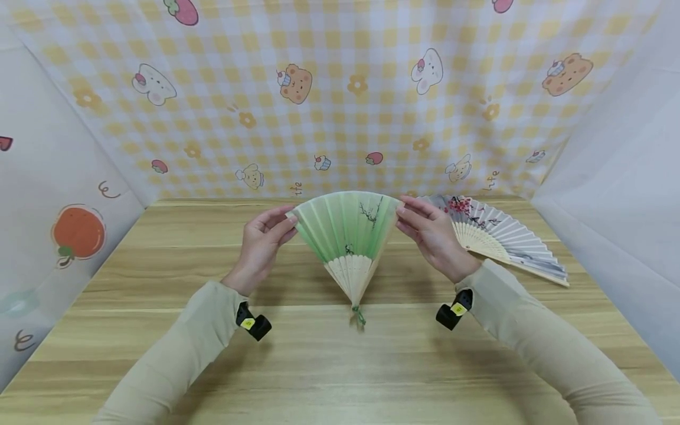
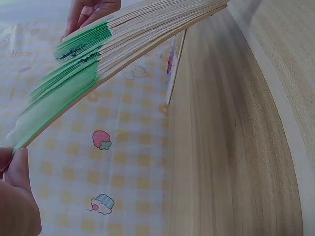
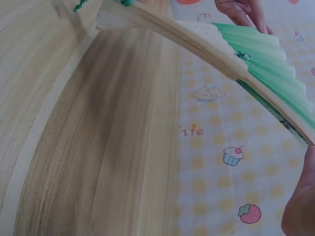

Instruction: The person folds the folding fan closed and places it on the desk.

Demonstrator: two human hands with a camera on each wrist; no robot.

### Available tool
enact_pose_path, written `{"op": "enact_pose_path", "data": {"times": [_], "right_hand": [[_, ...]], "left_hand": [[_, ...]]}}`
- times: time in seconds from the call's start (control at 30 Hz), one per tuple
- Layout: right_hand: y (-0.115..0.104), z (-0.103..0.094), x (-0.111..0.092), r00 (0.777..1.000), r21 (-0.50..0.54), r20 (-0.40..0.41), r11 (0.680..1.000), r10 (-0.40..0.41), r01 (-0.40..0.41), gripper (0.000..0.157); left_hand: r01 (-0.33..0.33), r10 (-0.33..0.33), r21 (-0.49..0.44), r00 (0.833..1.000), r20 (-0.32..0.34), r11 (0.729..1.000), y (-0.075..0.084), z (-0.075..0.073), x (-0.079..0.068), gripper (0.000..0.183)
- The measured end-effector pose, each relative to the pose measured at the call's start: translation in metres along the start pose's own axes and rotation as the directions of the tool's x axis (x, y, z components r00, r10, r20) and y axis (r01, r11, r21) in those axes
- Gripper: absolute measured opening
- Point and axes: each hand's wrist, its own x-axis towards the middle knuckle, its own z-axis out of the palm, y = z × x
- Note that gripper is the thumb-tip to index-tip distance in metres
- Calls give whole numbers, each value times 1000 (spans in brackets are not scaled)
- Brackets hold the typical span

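Observation:
A green folding fan (image 1: 345, 230), partly spread, is held up between both hands over the wooden table. Its pale ribs meet at the bottom, where a green cord tassel (image 1: 358, 316) hangs, and dark branches decorate the cloth. With thumb and fingers, my left hand (image 1: 262, 245) pinches the fan's upper left corner; the left wrist view shows the thumb (image 2: 18, 169) at the tip of the outer rib. At the upper right corner my right hand (image 1: 432, 233) pinches the other outer edge. The right wrist view shows the fan's stacked ribs (image 3: 197, 46) from the side.
A grey-white folding fan (image 1: 499, 236) with red blossoms lies spread on the wooden table (image 1: 340, 378) at the right, partly behind my right hand. A yellow checked cloth (image 1: 340, 130) hangs along the back, with white cloth walls (image 1: 611, 165) at both sides.

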Motion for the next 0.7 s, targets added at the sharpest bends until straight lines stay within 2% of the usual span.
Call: {"op": "enact_pose_path", "data": {"times": [0.3,0.7], "right_hand": [[2,4,0,999,-30,47,999,-13,14,21],[4,10,0,998,-49,62,999,8,-5,24]], "left_hand": [[-21,20,18,998,51,1000,1,5,-1,22],[-31,30,7,997,68,999,2,11,-3,24]]}}
